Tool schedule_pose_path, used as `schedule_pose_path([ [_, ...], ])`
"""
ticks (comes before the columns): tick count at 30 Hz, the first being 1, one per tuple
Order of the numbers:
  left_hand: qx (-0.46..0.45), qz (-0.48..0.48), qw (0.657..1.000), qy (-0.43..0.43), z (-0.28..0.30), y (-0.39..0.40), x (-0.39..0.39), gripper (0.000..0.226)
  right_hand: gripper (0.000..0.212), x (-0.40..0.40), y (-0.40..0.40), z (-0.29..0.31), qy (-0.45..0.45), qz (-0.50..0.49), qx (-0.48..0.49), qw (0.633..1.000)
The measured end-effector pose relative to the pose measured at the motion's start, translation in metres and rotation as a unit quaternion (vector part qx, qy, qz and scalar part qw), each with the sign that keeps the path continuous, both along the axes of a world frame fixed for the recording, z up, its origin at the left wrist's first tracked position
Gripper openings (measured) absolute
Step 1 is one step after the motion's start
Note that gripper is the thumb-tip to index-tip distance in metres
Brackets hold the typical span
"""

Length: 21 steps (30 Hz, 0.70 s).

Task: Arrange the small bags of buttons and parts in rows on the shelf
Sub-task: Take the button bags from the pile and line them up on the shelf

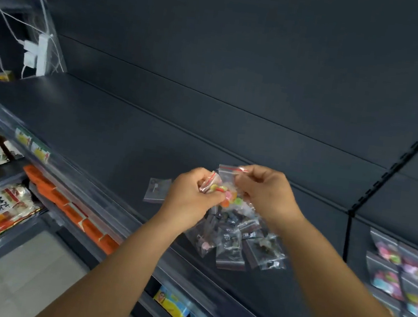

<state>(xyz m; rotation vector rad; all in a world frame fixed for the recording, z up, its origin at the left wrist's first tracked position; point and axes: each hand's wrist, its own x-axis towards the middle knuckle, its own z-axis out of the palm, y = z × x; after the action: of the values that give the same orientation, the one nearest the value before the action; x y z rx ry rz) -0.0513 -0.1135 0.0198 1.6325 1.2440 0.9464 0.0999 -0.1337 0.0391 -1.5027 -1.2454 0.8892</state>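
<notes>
Nearest, the left hand [192, 193] pinches a small clear zip bag of yellow and red buttons [211, 184], fingers curled round its top. Just to its right, the right hand [265, 189] pinches the red-striped seal of a second clear zip bag of coloured buttons [230, 187], which hangs with its long axis roughly upright between the two hands. Both hands are raised just above a loose heap of clear bags of dark parts [237, 239] on the dark grey shelf [105, 128]. One clear bag [157, 190] lies flat to the left, just beside the left hand, which is nearer to it; the next bag probably goes alongside it. Far right, rows of bags of pink and blue buttons [400, 271] fill the neighbouring bay. Beyond, the dark back panel [242, 56] rises.
</notes>
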Motion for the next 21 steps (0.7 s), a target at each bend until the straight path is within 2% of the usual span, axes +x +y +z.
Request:
schedule_pose_path([
  [4,-0.019,-0.054,0.998,-0.039,0.009,-0.009,0.032,0.019,0.013,0.025,-0.027,0.005,0.051,-0.027,-0.003,0.998],
  [8,-0.031,-0.077,0.995,-0.050,0.016,-0.022,0.069,0.041,0.007,0.053,-0.059,0.008,0.077,-0.067,-0.017,0.995],
  [11,-0.045,-0.118,0.991,-0.049,0.021,-0.035,0.097,0.045,0.004,0.075,-0.084,0.011,0.080,-0.107,-0.017,0.991],
  [15,-0.054,-0.198,0.978,-0.036,0.025,-0.052,0.132,0.036,0.005,0.104,-0.117,0.015,0.078,-0.172,-0.008,0.982],
  [19,-0.131,-0.238,0.955,-0.121,0.035,-0.082,0.168,0.009,0.006,0.142,-0.153,0.014,0.069,-0.222,-0.003,0.973],
  [21,-0.156,-0.233,0.949,-0.144,0.038,-0.097,0.188,0.006,0.007,0.162,-0.172,0.012,0.070,-0.235,-0.005,0.969],
])
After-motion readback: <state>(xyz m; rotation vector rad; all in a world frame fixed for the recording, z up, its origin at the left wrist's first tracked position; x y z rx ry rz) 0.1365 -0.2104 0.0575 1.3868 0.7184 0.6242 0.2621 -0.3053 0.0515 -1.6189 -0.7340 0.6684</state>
